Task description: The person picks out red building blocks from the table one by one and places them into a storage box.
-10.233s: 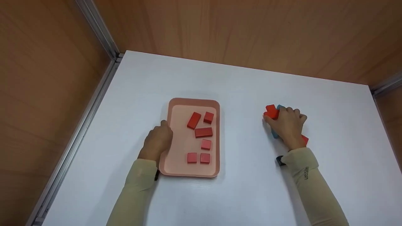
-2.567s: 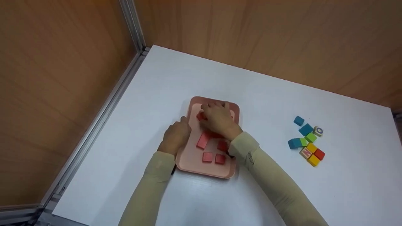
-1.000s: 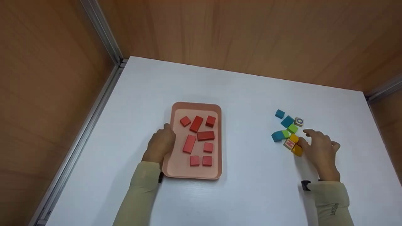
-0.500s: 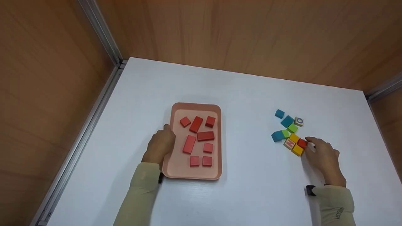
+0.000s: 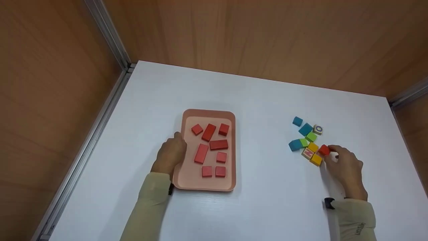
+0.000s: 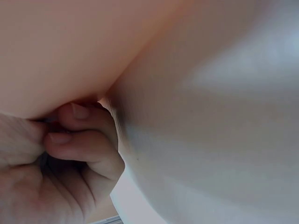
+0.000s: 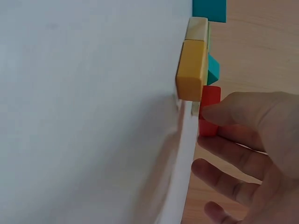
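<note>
My left hand (image 5: 170,153) grips the left edge of a pink tray (image 5: 178,182); the left wrist view shows curled fingers (image 6: 86,147) against it. Red blocks (image 5: 219,144), some cubes and some oblong, lie spread inside. Out to the right, my right hand (image 5: 346,169) pinches a red cube (image 5: 324,150) between thumb and forefinger. In the right wrist view the red cube (image 7: 211,95) is partly covered by the thumb, and the other fingers are spread. Just left of that cube sit two yellow cubes (image 5: 316,160) and a wooden letter cube (image 5: 308,153) marked N.
Blue blocks (image 5: 305,129), green cubes (image 5: 311,137) and a letter cube (image 5: 318,129) marked O lie behind the yellow ones. The white table (image 5: 264,160) meets wooden panels (image 5: 267,36) at the back and left.
Over the last second, my right hand has taken hold of the red cube and drawn it slightly away from the yellow cubes. Earlier, more red blocks arrived in the tray. My left hand keeps its grip.
</note>
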Motion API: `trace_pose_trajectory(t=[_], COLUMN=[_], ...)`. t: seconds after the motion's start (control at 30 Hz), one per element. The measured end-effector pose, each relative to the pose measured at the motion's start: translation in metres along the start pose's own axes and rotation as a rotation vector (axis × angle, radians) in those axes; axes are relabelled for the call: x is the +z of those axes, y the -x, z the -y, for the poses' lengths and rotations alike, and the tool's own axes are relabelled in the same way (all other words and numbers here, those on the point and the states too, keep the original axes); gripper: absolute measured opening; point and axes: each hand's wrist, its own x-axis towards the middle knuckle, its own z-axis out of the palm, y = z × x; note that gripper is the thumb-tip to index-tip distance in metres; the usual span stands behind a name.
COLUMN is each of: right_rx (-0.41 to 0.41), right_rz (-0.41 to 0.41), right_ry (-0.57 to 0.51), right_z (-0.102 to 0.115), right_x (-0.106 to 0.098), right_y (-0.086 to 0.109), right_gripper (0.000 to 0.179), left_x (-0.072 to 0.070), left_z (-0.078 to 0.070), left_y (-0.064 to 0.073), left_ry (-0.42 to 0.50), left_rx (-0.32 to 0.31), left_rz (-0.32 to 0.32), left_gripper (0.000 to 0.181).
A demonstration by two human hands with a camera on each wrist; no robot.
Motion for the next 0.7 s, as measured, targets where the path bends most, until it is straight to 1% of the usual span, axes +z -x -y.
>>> trace_pose_trajectory(t=[0.1, 0.23, 0.33, 0.53, 0.7], right_rx=[-0.038, -0.101, -0.161, -0.336, -0.493], right_rz=[-0.02, -0.008, -0.002, -0.012, -0.005], right_ry=[-0.017, -0.053, -0.066, -0.052, -0.062], right_z=[0.016, 0.042, 0.065, 0.111, 0.148], right_x=[-0.002, -0.002, 0.003, 0.02, 0.035], right_y=[0.0, 0.0, 0.002, 0.006, 0.012], right_gripper=[0.048, 0.051, 0.051, 0.044, 0.044], left_x=[-0.001, -0.001, -0.001, -0.001, -0.002], left_z=[0.001, 0.002, 0.003, 0.002, 0.001], left_y=[0.001, 0.002, 0.003, 0.003, 0.003], left_ry=[-0.031, 0.011, 0.042, 0.09, 0.091], left_rx=[0.016, -0.001, -0.014, -0.03, -0.029], left_rz=[-0.017, 0.0, 0.005, 0.014, 0.02], left_gripper=[0.028, 0.029, 0.029, 0.031, 0.029])
